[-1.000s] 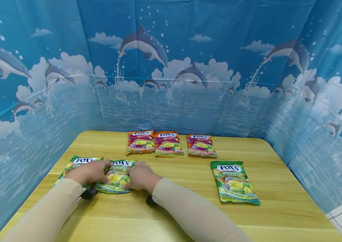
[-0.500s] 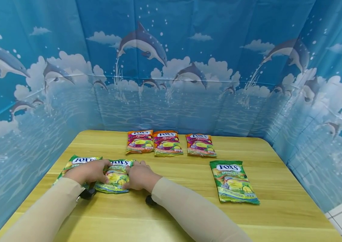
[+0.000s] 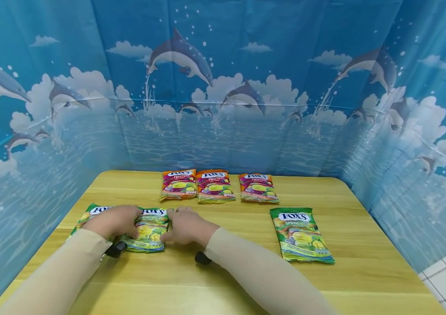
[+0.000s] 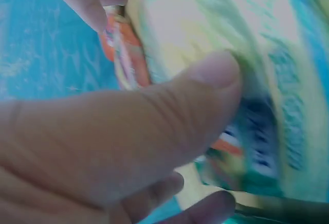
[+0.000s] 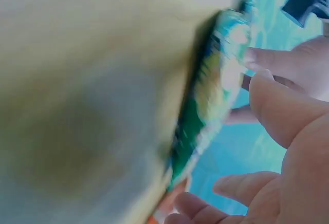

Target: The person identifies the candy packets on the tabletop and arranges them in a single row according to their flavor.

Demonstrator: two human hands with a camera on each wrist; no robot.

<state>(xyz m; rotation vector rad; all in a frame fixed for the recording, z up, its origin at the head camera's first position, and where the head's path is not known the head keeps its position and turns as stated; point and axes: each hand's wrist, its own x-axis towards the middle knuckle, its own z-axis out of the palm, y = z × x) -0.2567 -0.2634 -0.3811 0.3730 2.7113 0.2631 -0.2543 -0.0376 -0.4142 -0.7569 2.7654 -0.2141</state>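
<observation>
A green Fox's Spring Tea candy bag (image 3: 149, 232) lies on the wooden table between my hands. My left hand (image 3: 114, 221) rests at its left side, fingers near the upper corner; the thumb (image 4: 205, 77) lies over the bag's face in the left wrist view. A second green candy bag (image 3: 85, 217) lies partly hidden behind that hand. At the first bag's right edge is my right hand (image 3: 189, 226). In the right wrist view its loosely spread fingers (image 5: 247, 188) stand a little apart from the bag, nothing between them and the thumb.
Three red-orange Fox's Fruits candy bags, left (image 3: 178, 184), middle (image 3: 215, 186) and right (image 3: 258, 188), lie along the table's back. A third green candy bag (image 3: 301, 234) lies at the right. A blue dolphin-print curtain (image 3: 223, 127) surrounds the table (image 3: 238, 271).
My right hand has shifted slightly right, away from the middle green bag's edge. The left hand stays by its left side. The head view has turned a little to the right.
</observation>
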